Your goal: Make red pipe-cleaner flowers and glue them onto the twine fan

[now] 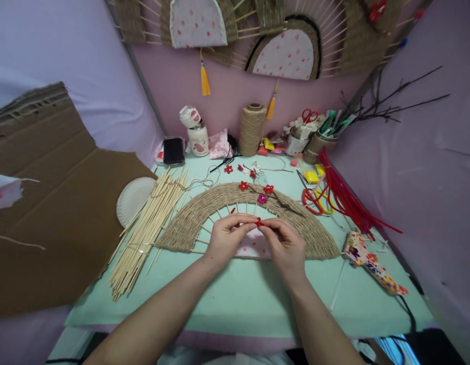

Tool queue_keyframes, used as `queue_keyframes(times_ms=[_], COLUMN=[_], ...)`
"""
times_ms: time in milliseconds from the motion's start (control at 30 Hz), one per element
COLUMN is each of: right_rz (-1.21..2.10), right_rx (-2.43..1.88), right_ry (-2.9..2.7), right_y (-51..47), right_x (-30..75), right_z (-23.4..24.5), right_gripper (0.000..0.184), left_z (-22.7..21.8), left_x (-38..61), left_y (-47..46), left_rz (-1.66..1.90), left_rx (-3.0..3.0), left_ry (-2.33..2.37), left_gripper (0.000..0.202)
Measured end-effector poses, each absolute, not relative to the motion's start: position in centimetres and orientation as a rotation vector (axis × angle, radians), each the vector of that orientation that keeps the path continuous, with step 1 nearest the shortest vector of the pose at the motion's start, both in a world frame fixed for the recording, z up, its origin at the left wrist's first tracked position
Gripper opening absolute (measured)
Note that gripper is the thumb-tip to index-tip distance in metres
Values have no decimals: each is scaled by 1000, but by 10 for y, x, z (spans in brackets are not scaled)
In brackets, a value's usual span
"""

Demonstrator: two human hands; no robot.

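Observation:
My left hand (229,235) and my right hand (282,243) meet over the middle of the table, fingertips pinched together on a small red pipe-cleaner piece (258,221). Under them lies a half-round fan of jute twine woven over wooden sticks (189,218), with a pink spotted fabric centre (253,247). On the fan's top edge sit small red and pink flowers (243,185) along a dark twig (284,204).
A bundle of bamboo skewers (143,233) and a white paper plate (134,200) lie left. Red pipe cleaners (345,197) and a floral glue gun (371,261) lie right. A jute spool (252,129), mug (197,139), phone (173,150) and tool cups (314,144) stand behind. Cardboard (52,213) leans far left.

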State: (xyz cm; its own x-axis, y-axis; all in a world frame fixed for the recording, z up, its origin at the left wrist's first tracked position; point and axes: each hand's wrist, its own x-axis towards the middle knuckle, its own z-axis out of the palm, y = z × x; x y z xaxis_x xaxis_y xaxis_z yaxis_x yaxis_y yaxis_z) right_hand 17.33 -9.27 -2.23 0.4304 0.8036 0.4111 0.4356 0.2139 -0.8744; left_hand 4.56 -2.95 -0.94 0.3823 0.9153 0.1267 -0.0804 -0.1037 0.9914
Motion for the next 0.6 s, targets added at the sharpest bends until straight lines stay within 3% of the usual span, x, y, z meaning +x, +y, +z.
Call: queue_keyframes(times_ms=[600], right_rz=[301], right_rx=[-1464], right_ry=[-1289], right_y=[-96], right_x=[175], right_z=[-21], right_gripper=[11], left_z=[-11], left_x=[45], left_y=[-24], left_rz=[916], left_rx=[1356], left_ry=[767], left_gripper=[6])
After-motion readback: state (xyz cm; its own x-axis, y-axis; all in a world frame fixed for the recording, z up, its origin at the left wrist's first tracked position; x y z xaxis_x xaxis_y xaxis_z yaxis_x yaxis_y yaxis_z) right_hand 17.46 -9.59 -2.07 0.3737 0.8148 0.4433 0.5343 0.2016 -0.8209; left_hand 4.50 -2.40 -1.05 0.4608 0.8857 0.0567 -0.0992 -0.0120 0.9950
